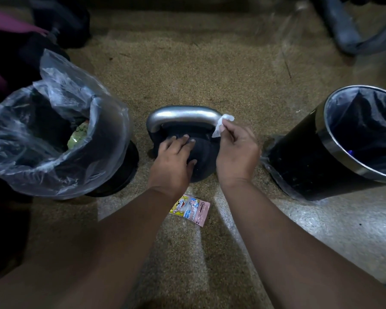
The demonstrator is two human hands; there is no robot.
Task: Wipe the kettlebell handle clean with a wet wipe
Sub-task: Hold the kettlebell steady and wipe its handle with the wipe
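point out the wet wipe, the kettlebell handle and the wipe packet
wet wipe (222, 124), head view, middle of the white wad
kettlebell handle (183, 114), head view, top of the silver bar
wipe packet (191, 209), head view, centre of its printed face

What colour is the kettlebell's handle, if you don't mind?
Silvery grey metal, seen in the head view: kettlebell handle.

Speckled floor (210, 74) — dim light

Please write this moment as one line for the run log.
left hand: steadies kettlebell | right hand: wet wipe at handle
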